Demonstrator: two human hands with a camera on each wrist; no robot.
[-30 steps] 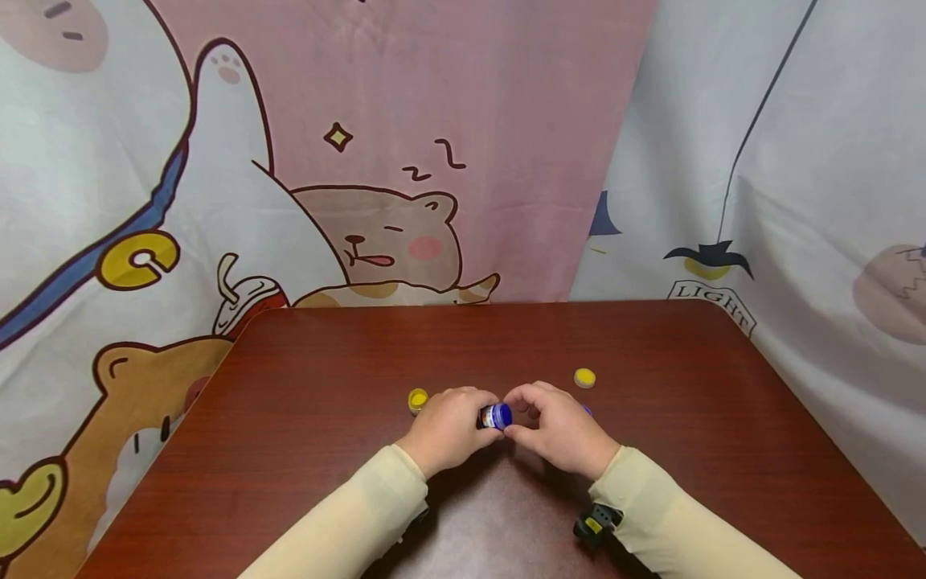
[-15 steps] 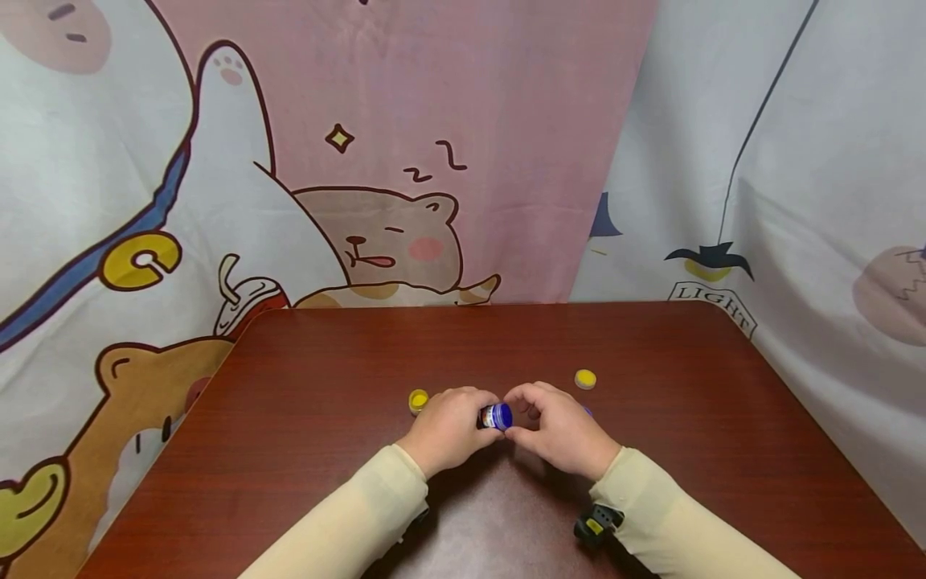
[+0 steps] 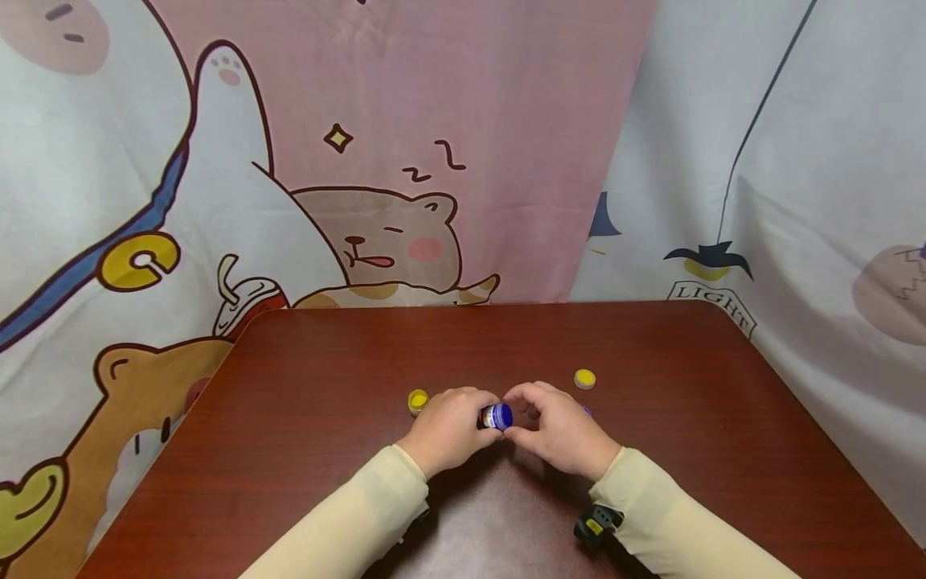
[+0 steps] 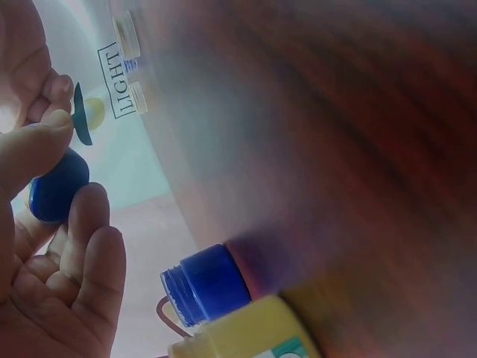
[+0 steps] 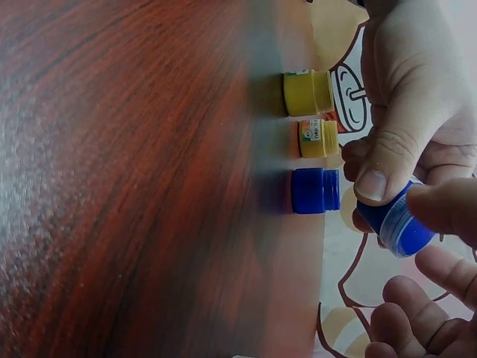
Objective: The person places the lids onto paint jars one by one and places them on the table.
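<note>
My left hand [image 3: 450, 429] grips a small blue jar [image 3: 488, 417], tilted on its side with its capped end toward my right hand [image 3: 560, 426]. At that end my right thumb and index finger pinch opposite edges of the lid [image 3: 502, 416]; the other fingers curve behind. The right wrist view shows the lid's clear ribbed rim [image 5: 399, 224] and my left thumb lying across the jar body [image 5: 374, 216]. Up close in the left wrist view, the blue jar [image 4: 59, 188] sits between fingers and thumb.
Behind my left hand stand lidless jars: a yellow one [image 5: 305, 94], a smaller yellow one [image 5: 311, 139] and a blue one [image 5: 307, 191]. A yellow lid [image 3: 584, 379] lies beyond my right hand, near a partly hidden blue piece [image 3: 587, 411]. All rest on the brown table [image 3: 325, 354].
</note>
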